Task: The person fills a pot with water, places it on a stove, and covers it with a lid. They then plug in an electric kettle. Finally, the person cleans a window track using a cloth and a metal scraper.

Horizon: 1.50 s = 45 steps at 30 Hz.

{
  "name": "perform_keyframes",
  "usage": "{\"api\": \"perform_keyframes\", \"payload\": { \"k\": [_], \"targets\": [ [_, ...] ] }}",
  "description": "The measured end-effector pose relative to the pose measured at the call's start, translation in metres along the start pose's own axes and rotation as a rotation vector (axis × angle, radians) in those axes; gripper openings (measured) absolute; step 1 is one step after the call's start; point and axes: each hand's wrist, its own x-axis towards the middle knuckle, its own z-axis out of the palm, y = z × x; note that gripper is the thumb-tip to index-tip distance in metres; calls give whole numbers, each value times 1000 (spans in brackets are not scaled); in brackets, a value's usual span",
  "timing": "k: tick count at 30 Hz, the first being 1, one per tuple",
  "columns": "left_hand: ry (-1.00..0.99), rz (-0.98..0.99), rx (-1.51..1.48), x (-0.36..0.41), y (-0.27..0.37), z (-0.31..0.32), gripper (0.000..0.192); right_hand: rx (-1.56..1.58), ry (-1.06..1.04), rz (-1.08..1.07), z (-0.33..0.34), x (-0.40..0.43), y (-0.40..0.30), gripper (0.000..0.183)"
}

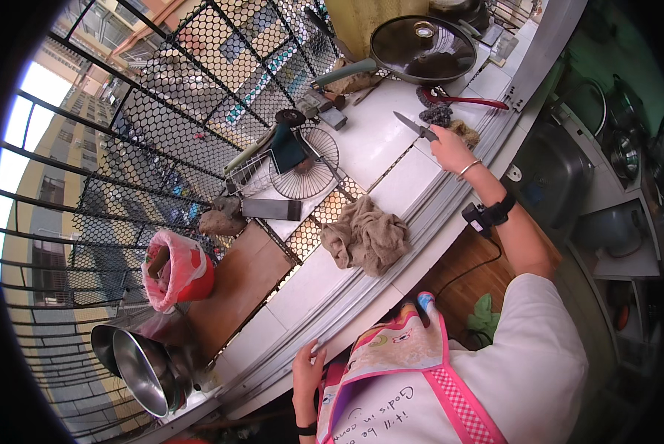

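Observation:
A small knife (pixel 415 126) with a dark handle is gripped in my right hand (pixel 453 151), its blade pointing away over the white tiled ledge (pixel 387 161). Beside that hand lie a dark scouring pad (pixel 436 115), a tan sponge or cloth (pixel 465 133) and a red-handled brush (pixel 473 101). My left hand (pixel 308 363) is at the sliding-window track (pixel 332 319), fingers apart and holding nothing; whether it touches the track I cannot tell. Between my hands a crumpled brown cloth (pixel 368 236) rests on the ledge, partly against the track.
A lidded frying pan (pixel 421 50) stands at the ledge's far end. Near the metal mesh (pixel 160 105) are a round wire strainer (pixel 310 172), a dark rectangular block (pixel 271 209), stones (pixel 221 222), a lined red bucket (pixel 201 277) and steel bowls (pixel 143 372). A sink (pixel 554 172) lies behind my right arm.

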Motion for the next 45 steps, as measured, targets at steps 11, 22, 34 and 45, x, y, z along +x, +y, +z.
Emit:
{"api": "perform_keyframes", "payload": {
  "k": [11, 22, 34, 45],
  "targets": [
    [12, -38, 27, -1, 17, -3, 36, -452, 295, 93, -85, -5, 134, 23],
    [0, -70, 84, 4, 27, 0, 38, -826, 390, 78, -62, 62, 137, 32],
    [25, 1, 111, 11, 42, 2, 35, -486, 107, 212, -18, 75, 100, 19],
    [-5, 25, 129, 22, 42, 2, 35, -841, 197, 94, -56, 120, 144, 25]
  ]
}}
